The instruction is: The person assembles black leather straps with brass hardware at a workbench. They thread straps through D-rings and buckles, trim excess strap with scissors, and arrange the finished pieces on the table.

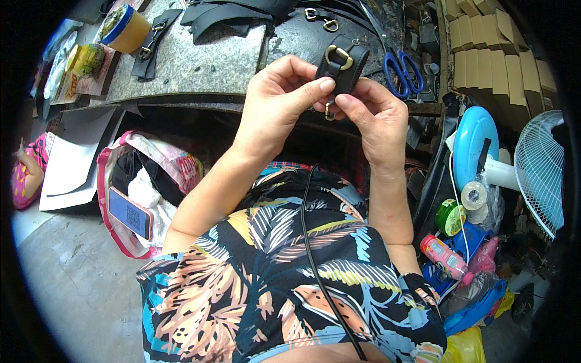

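Up at the table's front edge, I hold a black leather strap (349, 78) between both hands. It is bent over into a loop and carries a brass-coloured ring (349, 62) on its upper face. My left hand (266, 112) pinches the strap from the left, thumb on top just below the ring. My right hand (384, 124) grips its lower right side between thumb and fingers. A small metal clasp (329, 111) hangs beneath, between the two thumbs. Fingers partly hide the strap's lower end.
On the table (175, 72) lie a strap with a metal clip (147, 53), a pile of black straps (224, 21), blue-handled scissors (402, 74) and a tub (126, 29). A bag (104, 181) with a phone (130, 213) sits left; a fan (541, 175) and cardboard boxes (490, 72) stand right.
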Action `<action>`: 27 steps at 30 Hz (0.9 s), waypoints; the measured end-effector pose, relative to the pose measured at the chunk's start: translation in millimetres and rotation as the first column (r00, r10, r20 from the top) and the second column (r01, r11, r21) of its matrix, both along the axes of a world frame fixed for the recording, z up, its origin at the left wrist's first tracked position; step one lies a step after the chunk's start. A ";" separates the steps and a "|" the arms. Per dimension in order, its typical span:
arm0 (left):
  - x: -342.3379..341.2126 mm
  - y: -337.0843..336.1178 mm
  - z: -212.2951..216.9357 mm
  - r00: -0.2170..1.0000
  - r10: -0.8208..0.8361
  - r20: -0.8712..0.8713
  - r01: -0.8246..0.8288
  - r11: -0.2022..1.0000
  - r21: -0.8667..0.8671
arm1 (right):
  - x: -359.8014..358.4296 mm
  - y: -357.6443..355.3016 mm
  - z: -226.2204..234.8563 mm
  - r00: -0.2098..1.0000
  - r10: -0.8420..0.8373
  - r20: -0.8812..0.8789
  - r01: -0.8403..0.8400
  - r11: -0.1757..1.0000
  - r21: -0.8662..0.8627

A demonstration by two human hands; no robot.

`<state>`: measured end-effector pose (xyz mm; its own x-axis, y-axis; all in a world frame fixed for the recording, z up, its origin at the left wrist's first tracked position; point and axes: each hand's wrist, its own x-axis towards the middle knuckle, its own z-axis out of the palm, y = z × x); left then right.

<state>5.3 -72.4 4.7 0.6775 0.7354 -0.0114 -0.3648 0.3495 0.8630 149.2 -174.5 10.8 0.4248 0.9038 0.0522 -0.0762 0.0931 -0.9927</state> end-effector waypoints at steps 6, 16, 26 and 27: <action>-0.8 -2.0 -5.3 0.999 -0.020 -0.030 0.020 1.000 0.009 | -1.8 1.2 -4.6 0.988 -0.097 0.122 0.097 0.995 0.007; -7.0 -0.2 10.6 0.973 0.218 -0.073 -0.143 0.822 0.551 | 5.7 0.5 -4.1 0.977 0.143 -0.159 -0.119 0.982 0.149; -27.3 31.1 28.7 0.953 -0.110 -0.281 0.174 0.961 0.214 | 30.6 2.5 -6.3 0.826 0.096 -0.556 0.085 0.953 0.290; -28.0 33.8 27.4 0.927 -0.080 -0.367 0.190 0.942 0.275 | 33.2 3.3 -7.4 0.852 0.075 -0.518 0.111 0.942 0.318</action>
<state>-22.7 -38.6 32.2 0.7640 0.6427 -0.0564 0.0081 0.0779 0.9969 182.5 -171.2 3.4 0.4889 0.8656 0.1085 -0.5626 0.4079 -0.7191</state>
